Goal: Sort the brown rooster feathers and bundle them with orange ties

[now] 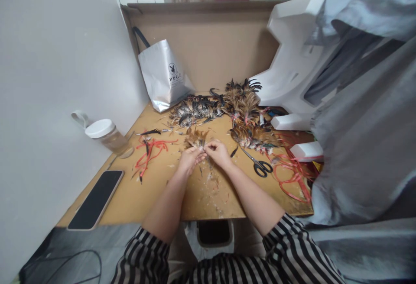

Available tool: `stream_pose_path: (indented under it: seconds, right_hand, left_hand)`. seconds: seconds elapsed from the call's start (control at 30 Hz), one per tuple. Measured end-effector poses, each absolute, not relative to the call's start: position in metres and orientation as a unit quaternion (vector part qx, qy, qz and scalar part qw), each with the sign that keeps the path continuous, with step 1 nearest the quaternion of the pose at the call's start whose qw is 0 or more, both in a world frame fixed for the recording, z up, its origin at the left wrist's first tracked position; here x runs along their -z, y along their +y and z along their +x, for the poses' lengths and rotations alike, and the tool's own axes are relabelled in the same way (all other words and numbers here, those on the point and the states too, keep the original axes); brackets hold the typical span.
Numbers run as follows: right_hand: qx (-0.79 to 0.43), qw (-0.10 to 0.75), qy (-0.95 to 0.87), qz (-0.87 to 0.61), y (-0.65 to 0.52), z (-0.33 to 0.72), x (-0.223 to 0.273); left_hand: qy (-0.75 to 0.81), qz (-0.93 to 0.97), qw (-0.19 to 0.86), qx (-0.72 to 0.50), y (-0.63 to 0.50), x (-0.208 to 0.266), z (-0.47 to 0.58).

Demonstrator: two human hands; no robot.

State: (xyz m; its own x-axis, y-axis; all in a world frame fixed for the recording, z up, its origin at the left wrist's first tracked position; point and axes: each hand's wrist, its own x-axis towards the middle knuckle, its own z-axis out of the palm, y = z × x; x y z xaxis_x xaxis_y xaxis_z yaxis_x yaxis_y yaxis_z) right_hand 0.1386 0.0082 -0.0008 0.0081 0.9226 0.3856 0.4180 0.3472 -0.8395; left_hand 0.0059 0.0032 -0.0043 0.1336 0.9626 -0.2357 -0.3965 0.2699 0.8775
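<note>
Both my hands meet over the middle of the table, pinching a small bunch of brown feathers (196, 137) by its base. My left hand (191, 159) is closed around the quill ends. Fingertips of my right hand (217, 152) press together at the same spot, on the bunch's right side. The feather tips fan upward, away from me. Just beyond lies a pile of dark and grey loose feathers (198, 110). Tied brown feather bunches (242, 102) are heaped to the right of it, with more bunches (253, 136) nearer my right hand.
Black-handled scissors (262, 168) lie right of my right forearm, beside tangled red strips (292, 175). More red strips (146, 156) lie at left. A lidded cup (108, 137), a phone (95, 199) and a silver bag (164, 76) line the left side. White foam (292, 54) stands at right.
</note>
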Motion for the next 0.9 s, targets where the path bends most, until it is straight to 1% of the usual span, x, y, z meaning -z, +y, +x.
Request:
stream_pose_path:
  seconds: [0.07,0.2,0.27,0.43,0.6,0.77,0.83,0.9]
  right_hand:
    - [-0.271,0.494,-0.649,-0.512,0.008,0.138,0.000]
    - [-0.412,0.497,-0.582,-0.494,0.009,0.139,-0.002]
    - [-0.465,0.506,-0.543,-0.483,0.010,0.140,-0.004]
    - [-0.513,0.529,-0.486,-0.471,0.010,0.140,-0.004]
    - [-0.525,0.542,-0.485,-0.442,0.010,0.139,-0.003]
    - [-0.516,0.510,-0.519,-0.452,0.012,0.144,-0.004]
    - [-0.458,0.473,-0.569,-0.492,0.012,0.150,-0.005]
    - [-0.354,0.411,-0.633,-0.552,0.011,0.155,-0.006]
  left_hand:
    - [0.433,0.351,0.658,-0.507,0.004,0.005,0.006]
    - [0.441,0.375,0.633,-0.514,0.005,0.006,0.005]
    - [0.441,0.383,0.628,-0.514,0.005,0.005,0.005]
    - [0.439,0.407,0.634,-0.490,0.002,0.002,0.006]
    - [0.431,0.426,0.647,-0.463,0.000,0.001,0.005]
    - [0.445,0.431,0.625,-0.474,0.001,0.000,0.003]
    - [0.447,0.409,0.621,-0.498,0.003,-0.002,0.001]
    - [0.441,0.384,0.621,-0.522,0.005,-0.003,0.000]
